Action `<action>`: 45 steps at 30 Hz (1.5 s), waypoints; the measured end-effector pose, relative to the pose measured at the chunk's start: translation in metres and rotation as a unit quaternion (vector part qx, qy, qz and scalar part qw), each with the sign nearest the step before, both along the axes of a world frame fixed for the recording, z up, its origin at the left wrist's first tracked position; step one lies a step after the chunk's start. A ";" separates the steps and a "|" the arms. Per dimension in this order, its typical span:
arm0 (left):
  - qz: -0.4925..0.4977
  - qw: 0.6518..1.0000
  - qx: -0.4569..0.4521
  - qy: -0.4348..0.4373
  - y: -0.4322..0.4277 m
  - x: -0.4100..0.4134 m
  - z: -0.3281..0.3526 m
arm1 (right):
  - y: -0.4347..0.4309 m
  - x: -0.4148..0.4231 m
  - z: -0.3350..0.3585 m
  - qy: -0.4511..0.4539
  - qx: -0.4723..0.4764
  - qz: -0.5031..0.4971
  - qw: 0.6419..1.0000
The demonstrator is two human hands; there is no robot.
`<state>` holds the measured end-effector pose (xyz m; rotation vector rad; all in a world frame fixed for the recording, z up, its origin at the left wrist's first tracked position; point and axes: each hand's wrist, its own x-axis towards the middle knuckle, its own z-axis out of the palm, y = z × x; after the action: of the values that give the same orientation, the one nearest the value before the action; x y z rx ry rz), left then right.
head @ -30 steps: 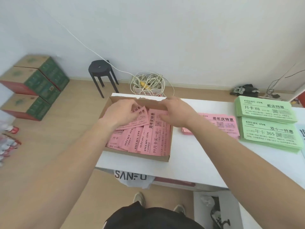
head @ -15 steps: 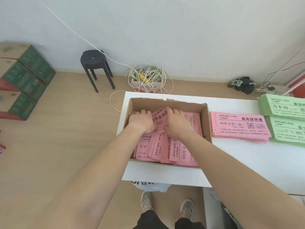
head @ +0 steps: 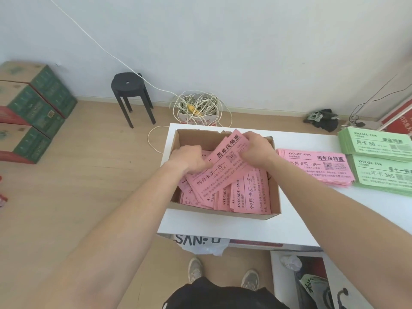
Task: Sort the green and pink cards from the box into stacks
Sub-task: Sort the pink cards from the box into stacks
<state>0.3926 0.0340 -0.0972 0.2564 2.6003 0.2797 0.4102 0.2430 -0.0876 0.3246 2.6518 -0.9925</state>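
- The pink card bundle (head: 225,168) is tilted diagonally over the box (head: 223,214), with its printed face up and its far end above the box's rear wall.
- The left hand (head: 189,160) grips the bundle's near-left end with its fingers curled onto it.
- The right hand (head: 256,150) grips the bundle's far-right end with its fingers curled around the edge.
- Loose pink cards (head: 249,195) lie overlapped inside the box, under the bundle.
- The box sits open on the white table (head: 223,228), near the table's left edge.
- A pink stack (head: 316,170) lies flat on the table, just right of the box.
- Two green stacks lie right of the pink stack: the far green stack (head: 376,146) and the near green stack (head: 383,177).
- A cable coil (head: 197,105) sits on the floor beyond the box.
- A black stool (head: 129,85) stands on the floor to the far left of the box.
- Green cartons (head: 33,108) are stacked on the floor well left of the box.
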 end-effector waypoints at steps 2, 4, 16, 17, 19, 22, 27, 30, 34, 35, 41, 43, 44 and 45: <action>0.006 0.998 0.049 -0.039 0.002 0.004 0.003 | 0.008 -0.001 0.012 0.010 0.010 0.015 1.000; 0.019 0.992 0.106 -0.068 0.004 0.007 0.001 | 0.012 -0.002 0.020 0.013 0.032 0.041 0.999; 0.075 0.947 0.275 -0.145 0.046 0.036 -0.008 | 0.022 -0.012 0.015 0.009 0.202 0.162 0.966; 0.074 0.947 0.275 -0.148 0.048 0.038 -0.008 | 0.023 -0.013 0.013 0.006 0.223 0.170 0.960; 0.070 0.949 0.267 -0.153 0.050 0.043 -0.008 | 0.025 -0.012 0.010 0.010 0.282 0.179 0.943; 0.101 0.963 0.232 -0.094 0.051 0.047 -0.011 | 0.026 -0.007 0.009 0.046 0.362 0.194 0.911; 0.185 0.972 0.142 0.036 0.029 0.042 -0.018 | 0.023 0.016 0.001 0.186 0.358 0.181 0.897; 0.173 0.979 0.104 0.007 0.023 0.045 -0.024 | 0.016 0.031 -0.014 0.070 0.251 0.218 0.941; 0.166 0.982 0.089 0.015 0.033 0.052 -0.023 | 0.014 0.033 -0.028 -0.052 0.208 0.266 0.940; 0.164 0.983 0.083 0.008 0.037 0.055 -0.022 | 0.016 0.031 -0.028 -0.060 0.202 0.269 0.940; 0.238 0.969 0.071 -0.011 0.059 0.064 -0.025 | 0.018 0.021 -0.015 -0.110 0.231 0.381 0.889; 0.286 0.955 0.077 -0.003 0.057 0.061 -0.029 | 0.015 0.018 -0.014 -0.102 0.251 0.399 0.876; 0.304 0.948 0.088 -0.007 0.056 0.059 -0.030 | 0.015 0.017 -0.015 -0.095 0.260 0.401 0.873; 0.317 0.943 0.101 -0.019 0.056 0.057 -0.030 | 0.015 0.016 -0.016 -0.088 0.269 0.400 0.872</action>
<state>0.4495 0.0899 -0.1275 -0.5283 2.5423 0.7662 0.4257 0.2581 -0.1035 -0.5278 2.4434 0.0409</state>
